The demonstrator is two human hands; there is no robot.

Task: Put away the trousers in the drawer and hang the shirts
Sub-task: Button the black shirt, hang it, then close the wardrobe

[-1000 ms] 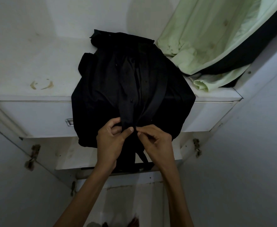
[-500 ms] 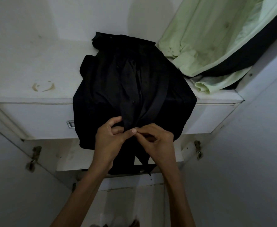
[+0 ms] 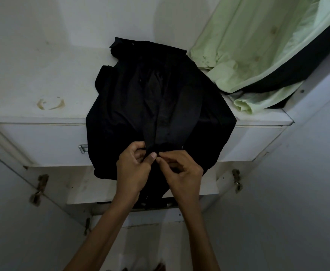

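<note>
A black shirt (image 3: pixel 156 106) lies on a white wardrobe shelf (image 3: pixel 33 85), its lower part hanging over the shelf's front edge and over the drawer front (image 3: pixel 43 143) below. My left hand (image 3: pixel 133 169) pinches the shirt's front placket near its lower end. My right hand (image 3: pixel 181 171) pinches the facing edge right beside it, fingertips almost touching. A pale green shirt (image 3: pixel 244 47) hangs at the upper right, its cuff resting on the shelf.
The drawer's metal handle (image 3: pixel 83 148) shows just left of the black shirt. Open white wardrobe doors with hinges (image 3: pixel 40 187) flank both sides. A brown ring stain (image 3: pixel 50 103) marks the shelf. A lower shelf (image 3: pixel 86 184) sits under the drawer.
Both hands stay pinched on the placket with only small finger shifts. The view has drifted slightly.
</note>
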